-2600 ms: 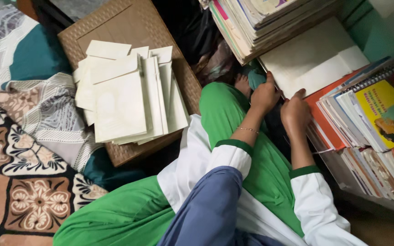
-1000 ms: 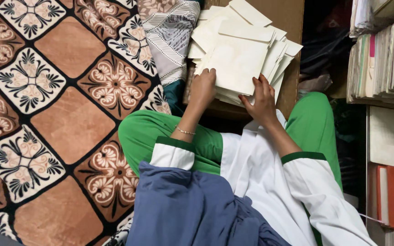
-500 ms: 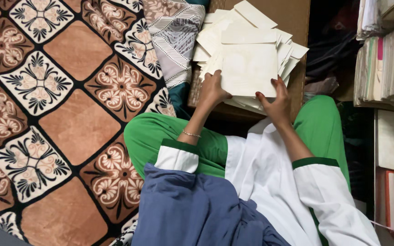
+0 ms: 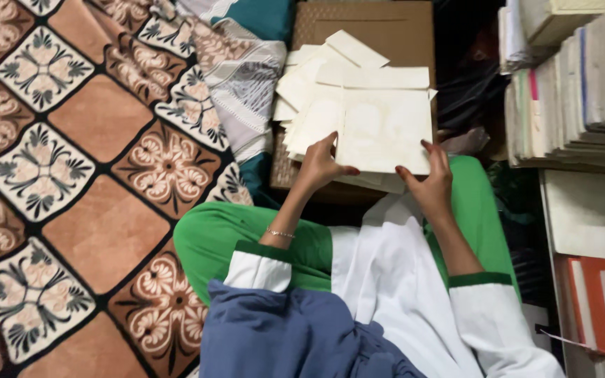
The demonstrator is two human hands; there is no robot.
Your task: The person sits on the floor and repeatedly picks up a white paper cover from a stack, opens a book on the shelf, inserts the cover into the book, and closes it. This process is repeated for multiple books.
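A cream paper envelope (image 4: 385, 126) with its flap open is lifted off a fanned pile of like envelopes (image 4: 311, 91). My left hand (image 4: 320, 165) grips its lower left corner, thumb on top. My right hand (image 4: 430, 183) holds its lower right corner. The pile rests on a brown woven-edged board (image 4: 407, 31) just beyond my green-trousered knees. A thin bracelet sits on my left wrist.
A patterned brown and cream rug (image 4: 71, 175) covers the floor at left, with striped and teal cloth (image 4: 246, 63) beside the board. Shelves with stacked books and papers (image 4: 575, 91) stand at right, with orange-covered books (image 4: 596, 301) lower down. Blue cloth (image 4: 295, 336) lies on my lap.
Both hands left the shelf papers and came to the envelope pile. They took hold of the top envelope and raised it a little toward me.
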